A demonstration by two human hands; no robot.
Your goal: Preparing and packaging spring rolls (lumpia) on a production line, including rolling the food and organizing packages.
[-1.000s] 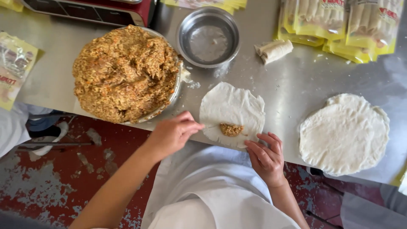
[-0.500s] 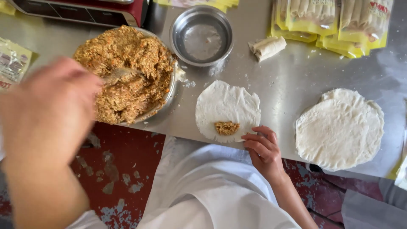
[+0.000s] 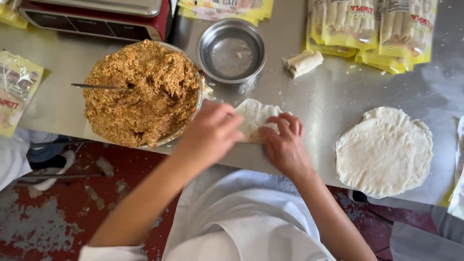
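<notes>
Both hands at frame centre, on a thin white wrapper (image 3: 253, 118) lying on the steel desk (image 3: 328, 92). Left hand (image 3: 210, 133) covers the wrapper's left edge, fingers curled down over it — how tight its grip is, cannot tell (hand is motion-blurred). Right hand (image 3: 285, 145) sits on the wrapper's lower right, fingertips (image 3: 280, 122) bent and pressing the dough, pinching a folded edge. A bit of brown filling shows under the fold, between the two hands.

Left of the wrapper, touching distance from the left hand: big bowl of brown minced filling (image 3: 140, 92), heaped, with a metal utensil handle (image 3: 99, 86) sticking out to the left. Upper centre, just above the wrapper — empty metal bowl (image 3: 231, 50). One finished roll (image 3: 303, 63) lies to the right of that bowl. Right side of frame: stack of round white wrappers (image 3: 384, 151), well apart from the hands. Yellow packets of rolls (image 3: 372, 29) along the top right, another packet (image 3: 17, 92) at the left edge. Red appliance (image 3: 96, 17) top left.
</notes>
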